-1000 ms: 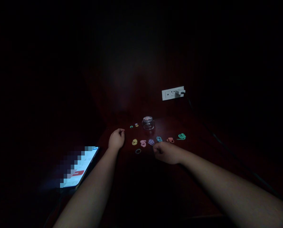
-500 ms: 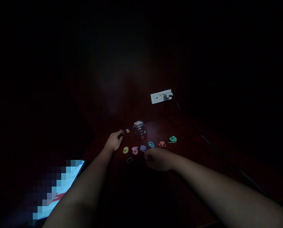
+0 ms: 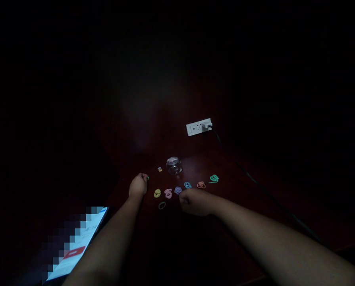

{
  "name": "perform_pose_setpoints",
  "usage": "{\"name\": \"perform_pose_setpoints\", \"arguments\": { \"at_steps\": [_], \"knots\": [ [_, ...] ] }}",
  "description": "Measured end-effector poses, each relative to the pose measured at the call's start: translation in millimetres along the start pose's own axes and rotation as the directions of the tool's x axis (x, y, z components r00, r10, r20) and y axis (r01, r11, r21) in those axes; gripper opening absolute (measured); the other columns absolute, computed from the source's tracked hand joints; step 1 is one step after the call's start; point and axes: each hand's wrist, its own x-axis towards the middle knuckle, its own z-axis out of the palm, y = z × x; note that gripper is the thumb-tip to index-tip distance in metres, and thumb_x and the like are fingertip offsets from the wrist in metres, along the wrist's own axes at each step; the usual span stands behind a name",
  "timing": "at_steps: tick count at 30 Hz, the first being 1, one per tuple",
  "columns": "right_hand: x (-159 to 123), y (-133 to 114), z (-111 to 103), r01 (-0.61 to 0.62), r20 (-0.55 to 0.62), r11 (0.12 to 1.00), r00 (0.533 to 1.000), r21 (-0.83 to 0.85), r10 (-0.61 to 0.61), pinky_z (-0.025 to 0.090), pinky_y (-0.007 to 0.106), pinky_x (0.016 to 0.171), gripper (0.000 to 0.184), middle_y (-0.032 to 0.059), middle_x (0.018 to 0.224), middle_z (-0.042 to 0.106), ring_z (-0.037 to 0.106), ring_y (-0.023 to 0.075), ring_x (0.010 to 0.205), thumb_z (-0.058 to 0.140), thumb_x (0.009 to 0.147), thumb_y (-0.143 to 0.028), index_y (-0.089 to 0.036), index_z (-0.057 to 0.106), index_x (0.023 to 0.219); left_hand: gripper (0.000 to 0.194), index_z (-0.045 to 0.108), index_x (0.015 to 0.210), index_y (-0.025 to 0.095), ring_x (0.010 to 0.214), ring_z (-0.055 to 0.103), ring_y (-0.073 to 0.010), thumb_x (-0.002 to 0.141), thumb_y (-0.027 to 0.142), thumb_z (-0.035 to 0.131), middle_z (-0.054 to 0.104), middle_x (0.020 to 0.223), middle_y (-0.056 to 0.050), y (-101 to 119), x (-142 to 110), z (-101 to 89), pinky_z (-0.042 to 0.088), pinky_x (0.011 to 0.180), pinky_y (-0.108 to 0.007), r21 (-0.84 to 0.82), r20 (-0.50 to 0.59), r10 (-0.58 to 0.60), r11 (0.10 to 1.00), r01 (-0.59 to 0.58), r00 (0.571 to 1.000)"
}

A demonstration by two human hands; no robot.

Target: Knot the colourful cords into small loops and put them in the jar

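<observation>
My left hand (image 3: pixel 138 186) is closed, its fingertips pinching a small green hair tie (image 3: pixel 148 178) above the dark red table. My right hand (image 3: pixel 197 201) is curled into a fist near the row of piles; whatever its fingers hold is hidden. Small piles of hair ties lie in a curved row: yellow (image 3: pixel 157 193), pink (image 3: pixel 168 193), purple (image 3: pixel 178 190), blue (image 3: pixel 188 185), orange (image 3: pixel 201 185) and green (image 3: pixel 214 178). A single dark ring-shaped tie (image 3: pixel 162 205) lies in front of them. Behind the row stands a clear lidded jar (image 3: pixel 174 166).
A few loose ties (image 3: pixel 160 169) lie left of the jar. On the back wall is a white socket (image 3: pixel 199 127) with a plug, its cable (image 3: pixel 251 178) running down along the right. A lit screen (image 3: pixel 79 248) sits at the lower left. The surroundings are very dark.
My left hand has gone from fingers stretched out on the table to a pinch on the green hair tie, drawing slightly back. My right hand stays a fist. The view has tilted slightly.
</observation>
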Motion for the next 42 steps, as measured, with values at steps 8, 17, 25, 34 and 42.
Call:
{"name": "perform_pose_setpoints", "arguments": {
  "at_steps": [8,17,25,34,42],
  "knots": [
    [5.7,11.0,7.3,0.066,-0.072,0.997,0.995,0.048,-0.063,0.028,0.018,0.046,0.011,-0.0038,0.059,0.05,0.041,0.0064,0.052,0.051,0.073,-0.025,-0.016,0.051,0.067,0.023,0.058,0.095,0.018,0.082,0.061,-0.0158,0.082,0.032,0.044,0.065,0.092,-0.005,23.2,-56.0,-28.6,0.047,0.076,-0.026,-0.176,-0.142,0.103,0.976,-0.128,0.984],
    [5.4,6.5,4.6,0.101,-0.136,0.978,0.988,0.183,-0.077,0.028,0.018,0.045,0.01,-0.0058,0.056,0.043,0.038,0.0065,0.05,0.05,0.076,-0.026,-0.015,0.049,0.076,0.014,0.058,0.087,0.018,0.068,0.061,-0.0117,0.081,0.027,0.049,0.065,0.081,-0.002,96.9,-110.2,-31.1,0.049,0.066,-0.023,-0.478,-0.077,0.348,0.81,-0.34,0.934],
    [3.3,7.2,6.0,0.006,-0.129,0.934,0.991,0.358,0.043,0.03,0.016,0.036,0.018,-0.0087,0.053,0.044,0.039,0.0058,0.037,0.044,0.081,-0.033,-0.019,0.042,0.092,0.012,0.06,0.084,0.017,0.07,0.057,-0.0104,0.079,0.018,0.05,0.061,0.084,-0.003,94.5,-107.4,-30.8,0.047,0.064,-0.021,-0.451,-0.098,0.449,0.776,-0.441,0.888],
    [4.1,9.5,3.9,0.001,-0.11,0.937,0.993,0.349,0.04,0.034,0.016,0.036,0.018,-0.007,0.053,0.045,0.043,0.0058,0.036,0.035,0.086,-0.034,-0.017,0.043,0.083,0.013,0.061,0.082,0.016,0.069,0.057,-0.0099,0.079,0.016,0.049,0.059,0.084,-0.004,95.2,-106.2,-21.9,0.048,0.063,-0.02,-0.505,-0.023,0.569,0.703,-0.501,0.822],
    [5.3,12.9,4.0,-0.012,-0.098,0.939,0.994,0.343,0.049,0.034,0.017,0.037,0.021,-0.0058,0.05,0.044,0.043,0.0062,0.038,0.038,0.084,-0.033,-0.016,0.047,0.075,0.013,0.061,0.084,0.016,0.069,0.058,-0.0097,0.078,0.016,0.049,0.059,0.085,-0.003,89.7,-104.4,-16.4,0.05,0.063,-0.021,-0.556,-0.01,0.6,0.662,-0.503,0.8]
  ]
}}
